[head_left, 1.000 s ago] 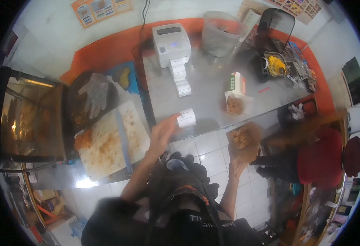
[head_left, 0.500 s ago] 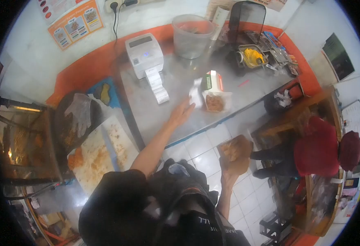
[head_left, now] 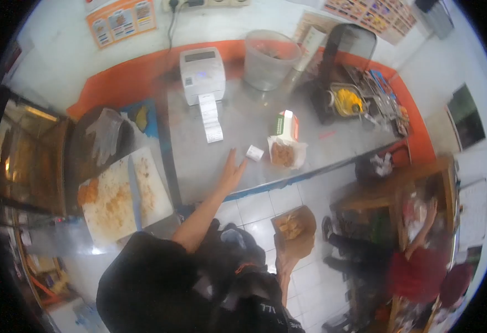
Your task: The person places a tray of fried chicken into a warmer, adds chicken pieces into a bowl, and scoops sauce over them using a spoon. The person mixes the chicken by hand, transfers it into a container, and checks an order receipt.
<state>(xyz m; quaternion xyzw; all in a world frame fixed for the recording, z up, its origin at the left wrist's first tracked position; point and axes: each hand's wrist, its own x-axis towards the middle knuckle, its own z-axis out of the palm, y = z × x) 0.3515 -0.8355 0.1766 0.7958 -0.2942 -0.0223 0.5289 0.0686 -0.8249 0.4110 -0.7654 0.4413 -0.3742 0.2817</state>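
My left hand reaches over the metal counter, its fingers apart. A small white printed label sits at the fingertip on its right side; whether it sticks to the finger I cannot tell. Just beyond stands a white, green and orange carton, with a paper-lined portion of brown, crumbly food in front of it. My right hand, low over the floor tiles, is closed around a brown paper food box holding golden-brown pieces. The box partly hides its fingers.
A label printer with a hanging label strip stands at the back left, beside a plastic bucket. A knife lies on the stained cutting board. Another person in red works at the wooden shelf on the right.
My left hand has drawn back left from the carton, and the white paper near it now shows as a small label. The view has shifted. The other person now reaches toward the shelf.
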